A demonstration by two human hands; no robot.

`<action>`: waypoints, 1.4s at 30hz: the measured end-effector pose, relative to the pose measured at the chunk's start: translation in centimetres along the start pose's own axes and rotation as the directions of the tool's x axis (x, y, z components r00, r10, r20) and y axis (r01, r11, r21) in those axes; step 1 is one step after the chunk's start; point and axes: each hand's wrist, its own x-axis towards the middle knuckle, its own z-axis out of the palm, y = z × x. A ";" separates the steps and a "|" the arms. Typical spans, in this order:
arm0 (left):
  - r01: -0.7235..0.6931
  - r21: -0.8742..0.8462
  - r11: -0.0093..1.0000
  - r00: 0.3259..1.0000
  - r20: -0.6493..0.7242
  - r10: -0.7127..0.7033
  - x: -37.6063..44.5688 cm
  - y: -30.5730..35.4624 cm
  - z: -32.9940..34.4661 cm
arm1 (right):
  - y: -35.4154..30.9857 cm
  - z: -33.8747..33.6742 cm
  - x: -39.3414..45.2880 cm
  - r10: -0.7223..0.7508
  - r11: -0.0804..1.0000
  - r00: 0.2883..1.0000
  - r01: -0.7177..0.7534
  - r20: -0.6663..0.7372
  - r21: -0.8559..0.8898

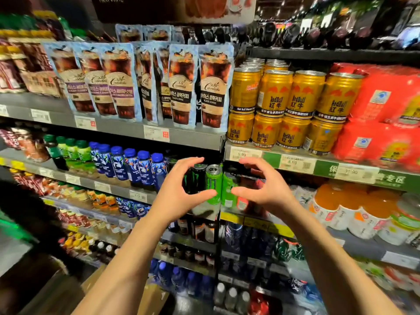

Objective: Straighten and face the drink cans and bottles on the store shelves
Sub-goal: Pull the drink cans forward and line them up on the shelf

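Note:
Both my hands are raised in front of the middle shelf. My left hand (179, 192) curves in a C shape, framing a black energy-drink can (197, 178). Its thumb tip lies over the lower part of a green can (214, 181). My right hand (264, 189) mirrors it, its thumb tip in front of a second green can (228, 189) and its fingers arched above red cans (254, 178). Neither hand visibly grips a can. Gold Red Bull cans (286, 105) stand stacked in two layers on the shelf above.
Blue-capped bottles (131, 164) and green-capped bottles (72, 151) line the shelf to the left. Coffee pouches (141, 85) stand above them. Red multipacks (386, 110) sit right of the gold cans. Orange juice bottles (341, 205) stand at right. More bottles fill the lower shelves.

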 end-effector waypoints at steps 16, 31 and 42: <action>0.200 0.104 0.974 0.980 -0.009 -0.200 1.0 -9.2 3.6 | 5.7 8.0 2.3 -0.071 0.970 0.997 0.063 -0.028 -0.234; -0.115 0.564 0.818 0.960 0.276 -0.056 8.7 -15.7 3.6 | 7.2 12.5 8.8 0.216 0.698 0.970 -0.233 -0.111 -0.677; -0.174 0.695 0.698 0.924 0.361 -0.129 12.1 -16.1 3.7 | 7.7 12.7 9.9 0.311 0.672 0.944 -0.302 -0.113 -0.676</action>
